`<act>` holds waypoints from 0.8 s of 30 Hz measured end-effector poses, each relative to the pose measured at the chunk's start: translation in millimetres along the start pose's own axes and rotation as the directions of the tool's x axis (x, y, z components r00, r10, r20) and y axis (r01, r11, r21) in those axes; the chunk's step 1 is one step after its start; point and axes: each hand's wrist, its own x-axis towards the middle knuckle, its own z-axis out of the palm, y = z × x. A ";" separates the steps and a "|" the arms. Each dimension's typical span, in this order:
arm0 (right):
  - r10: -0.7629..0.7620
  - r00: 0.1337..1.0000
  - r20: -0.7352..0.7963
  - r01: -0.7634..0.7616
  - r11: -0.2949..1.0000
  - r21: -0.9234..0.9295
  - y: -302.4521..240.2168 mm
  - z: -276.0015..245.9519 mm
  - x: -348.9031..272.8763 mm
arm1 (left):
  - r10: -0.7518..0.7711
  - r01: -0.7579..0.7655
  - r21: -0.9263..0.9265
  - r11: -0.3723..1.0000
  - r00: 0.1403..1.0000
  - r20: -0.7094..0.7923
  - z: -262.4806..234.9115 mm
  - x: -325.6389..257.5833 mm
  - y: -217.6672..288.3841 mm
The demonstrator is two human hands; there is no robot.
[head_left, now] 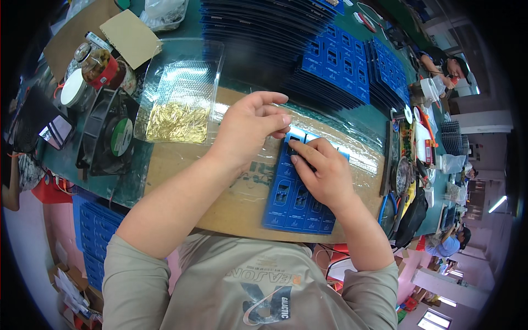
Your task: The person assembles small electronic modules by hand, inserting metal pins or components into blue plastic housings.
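Observation:
A blue circuit board panel (278, 206) with rows of repeated cut-outs lies on the brown board in front of me. My right hand (325, 173) rests over its upper part, fingers bent, with the index and thumb tips pressed near the panel's top left. Just above and left of the panel hovers my left hand (250, 129), its thumb and fingers drawn together; whatever they pinch is too small or hidden to make out. Left of that hand sits a clear plastic tray (215, 66) with a heap of thin gold-coloured metal pins (179, 122) in its near half.
Tall stacks of blue panels (338, 69) stand behind my hands. A black fan (107, 132), a jar (99, 66) and a phone (56, 131) are at left. Pliers and other tools (391, 212) lie at right. Co-workers (451, 69) sit farther off.

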 end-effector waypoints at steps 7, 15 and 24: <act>-0.017 1.000 -0.004 0.017 0.998 -0.064 -3.4 0.0 0.4 | 0.012 -0.012 0.014 1.000 1.000 -0.005 0.1 -1.7 -0.8; 0.032 0.999 -0.031 -0.034 0.998 -0.046 -2.4 0.3 0.0 | 0.027 -0.027 0.028 0.999 1.000 0.003 -2.1 0.2 -3.5; 0.017 0.999 -0.046 -0.019 0.999 -0.037 -1.8 5.3 2.9 | 0.016 -0.016 0.027 1.000 1.000 -0.009 0.0 -0.9 -1.0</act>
